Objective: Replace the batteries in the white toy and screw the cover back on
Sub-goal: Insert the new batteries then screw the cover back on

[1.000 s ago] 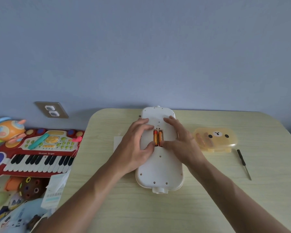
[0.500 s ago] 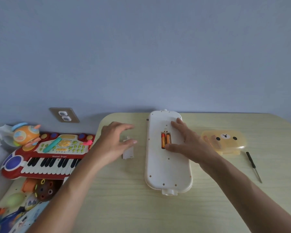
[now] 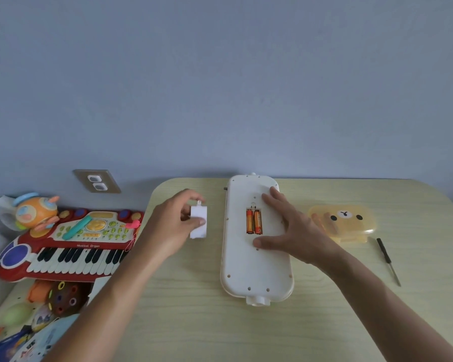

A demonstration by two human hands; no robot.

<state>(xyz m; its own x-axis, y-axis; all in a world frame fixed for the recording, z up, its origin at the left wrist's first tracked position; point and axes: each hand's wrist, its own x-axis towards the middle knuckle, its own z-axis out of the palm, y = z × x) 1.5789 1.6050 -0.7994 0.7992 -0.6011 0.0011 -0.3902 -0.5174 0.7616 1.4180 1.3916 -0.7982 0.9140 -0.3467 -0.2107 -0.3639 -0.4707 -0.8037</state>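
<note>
The long white toy (image 3: 255,267) lies face down in the middle of the table. Its battery bay is uncovered, with two orange batteries (image 3: 254,221) side by side inside. My right hand (image 3: 290,226) rests flat on the toy, fingers spread to the right of the bay. To the left of the toy, my left hand (image 3: 171,226) pinches the small white battery cover (image 3: 199,222) between thumb and fingers, just above the table. A thin black screwdriver (image 3: 388,260) lies at the right side of the table.
A yellow translucent bear-face box (image 3: 344,226) sits just right of the toy. Left of the wooden table (image 3: 194,309) are a red toy keyboard (image 3: 68,244), an orange round toy (image 3: 34,214) and other toys. A wall outlet (image 3: 96,181) is behind.
My left hand left the battery bay, went left and took hold of the white cover. My right hand stayed on the toy. The view shifted so the toy appears further right.
</note>
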